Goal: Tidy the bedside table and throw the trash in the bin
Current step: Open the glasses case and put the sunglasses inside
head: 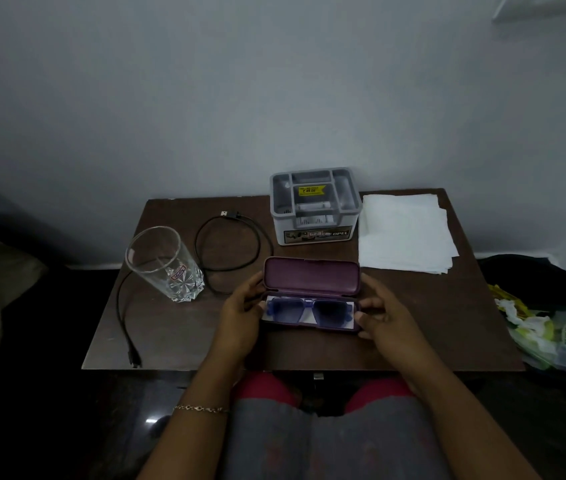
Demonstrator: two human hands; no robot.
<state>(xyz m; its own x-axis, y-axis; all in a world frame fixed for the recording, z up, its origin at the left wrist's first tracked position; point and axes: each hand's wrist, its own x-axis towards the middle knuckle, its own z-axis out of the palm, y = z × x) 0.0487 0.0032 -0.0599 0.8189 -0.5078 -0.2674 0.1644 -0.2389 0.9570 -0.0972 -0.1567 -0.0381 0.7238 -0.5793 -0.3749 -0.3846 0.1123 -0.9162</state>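
Observation:
An open purple glasses case (311, 277) lies on the brown bedside table (430, 323), lid raised toward the wall. Blue-framed sunglasses (309, 311) rest folded inside its lower half. My left hand (241, 315) grips the case's left end and my right hand (383, 315) grips its right end, fingers curled around the edges. A clear cut-glass tumbler (163, 265) stands at the left. A black USB cable (226, 244) loops behind the case and trails to the table's front left edge. A stack of white papers (406, 233) lies at the back right.
A grey plastic organiser box (314, 206) with compartments stands against the wall behind the case. To the right of the table, a black bin bag (544, 306) holds crumpled yellow and white wrappers. A bed's edge shows at the far left.

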